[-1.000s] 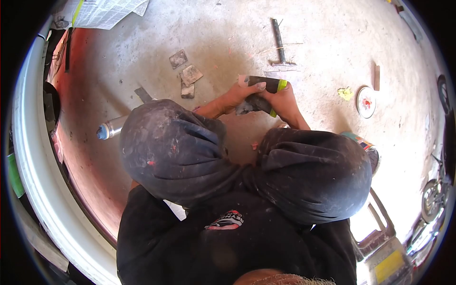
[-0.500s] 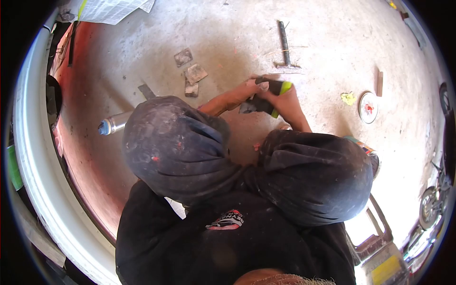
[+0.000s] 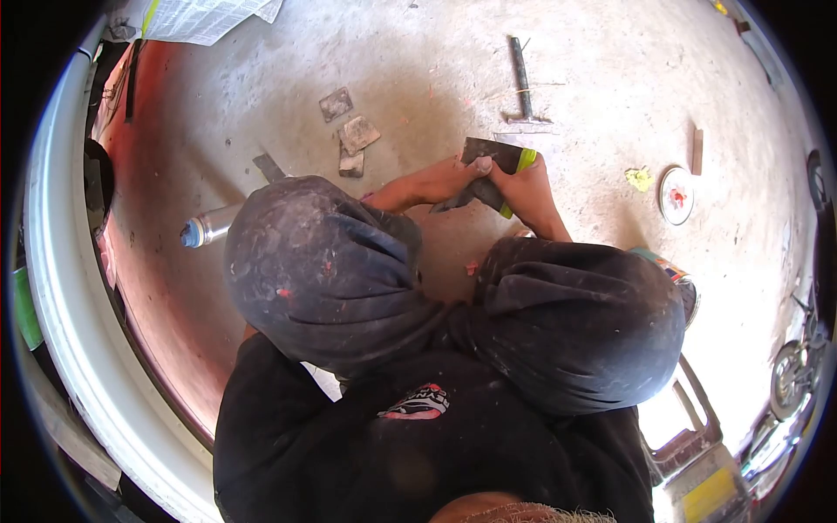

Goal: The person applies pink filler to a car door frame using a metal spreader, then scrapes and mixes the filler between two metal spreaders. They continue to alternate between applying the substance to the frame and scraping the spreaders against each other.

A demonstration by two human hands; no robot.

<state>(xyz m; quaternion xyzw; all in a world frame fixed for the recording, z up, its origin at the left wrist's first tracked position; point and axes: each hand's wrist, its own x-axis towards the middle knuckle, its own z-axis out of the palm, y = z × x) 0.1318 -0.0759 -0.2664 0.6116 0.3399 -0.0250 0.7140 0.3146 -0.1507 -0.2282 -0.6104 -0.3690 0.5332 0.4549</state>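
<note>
Dark sheet with lime edge, gripped by closed fingers: left hand at 9 o'clock, right hand at 3. Shirt logo unreadable.

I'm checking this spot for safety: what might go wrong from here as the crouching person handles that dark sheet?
The tin beside the right knee looks open; a shifted knee could tip it. The spray can lies on its side by the left knee and may roll underfoot. The left hand and right hand pinch the dark sheet by its edges; it could slip.
</note>
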